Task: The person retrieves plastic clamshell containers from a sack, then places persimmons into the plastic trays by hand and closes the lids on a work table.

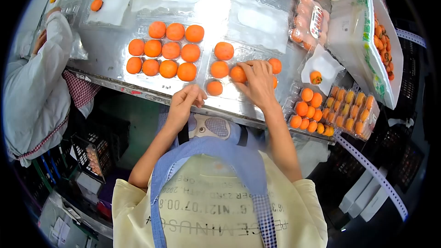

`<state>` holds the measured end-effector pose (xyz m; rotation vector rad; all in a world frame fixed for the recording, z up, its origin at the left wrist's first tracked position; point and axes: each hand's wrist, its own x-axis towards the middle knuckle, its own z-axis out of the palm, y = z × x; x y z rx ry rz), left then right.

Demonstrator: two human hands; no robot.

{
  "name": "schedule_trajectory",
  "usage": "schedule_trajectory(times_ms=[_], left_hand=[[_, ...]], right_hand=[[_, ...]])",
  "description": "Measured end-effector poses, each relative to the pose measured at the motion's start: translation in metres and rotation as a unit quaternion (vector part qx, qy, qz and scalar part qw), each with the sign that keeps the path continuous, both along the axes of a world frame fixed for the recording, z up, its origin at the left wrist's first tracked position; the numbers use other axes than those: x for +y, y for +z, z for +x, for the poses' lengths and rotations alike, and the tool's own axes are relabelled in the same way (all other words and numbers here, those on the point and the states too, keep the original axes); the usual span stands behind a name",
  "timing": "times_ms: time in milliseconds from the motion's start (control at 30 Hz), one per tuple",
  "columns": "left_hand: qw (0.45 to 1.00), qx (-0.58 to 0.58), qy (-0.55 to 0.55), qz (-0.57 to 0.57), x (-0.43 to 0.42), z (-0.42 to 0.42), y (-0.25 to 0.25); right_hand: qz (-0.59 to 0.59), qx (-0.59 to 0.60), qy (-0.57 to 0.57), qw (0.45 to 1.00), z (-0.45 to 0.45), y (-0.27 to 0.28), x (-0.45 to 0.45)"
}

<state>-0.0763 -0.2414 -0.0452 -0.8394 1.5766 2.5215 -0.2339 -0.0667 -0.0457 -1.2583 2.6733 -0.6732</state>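
My right hand (pixel 258 82) reaches over a clear plastic tray (pixel 226 103) and has its fingers and thumb around an orange persimmon (pixel 238 74). Other persimmons (pixel 219 69) sit in that tray, to the left of the hand and partly hidden behind it. My left hand (pixel 186 101) is at the table's front edge, its fingers curled together, with no fruit visible in it. It is close to the near-left corner of the same tray. Left of this tray stands another clear tray with rows of persimmons (pixel 171 50).
A white foam box (pixel 358 41) holding persimmons stands at the right, beside packed clear boxes (pixel 310 20) and more fruit trays (pixel 351 112). One persimmon (pixel 316 77) lies on a white liner. At the left, a co-worker's sleeve (pixel 57 41) reaches over the metal table (pixel 108 50).
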Motion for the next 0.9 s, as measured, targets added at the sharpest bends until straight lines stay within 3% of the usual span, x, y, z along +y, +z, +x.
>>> schedule_trajectory(times_ms=[33,200,333,700,900], left_hand=[[1.000,0.000,-0.009,0.001,0.006,-0.003,-0.001],[0.992,0.004,-0.089,0.087,0.033,-0.023,0.007],[0.973,0.026,-0.035,0.226,0.058,-0.040,0.019],[0.987,0.107,-0.029,0.115,0.068,-0.044,0.022],[0.992,0.101,-0.006,0.070,0.075,-0.042,0.031]], right_hand=[[-0.009,0.001,0.001,1.000,-0.001,0.002,0.004],[-0.196,-0.212,-0.055,0.956,0.006,0.022,0.018],[-0.257,-0.260,-0.035,0.930,0.023,0.033,0.024],[-0.332,-0.326,0.004,0.885,0.015,0.029,0.038],[-0.376,-0.429,-0.033,0.821,0.019,0.018,0.042]])
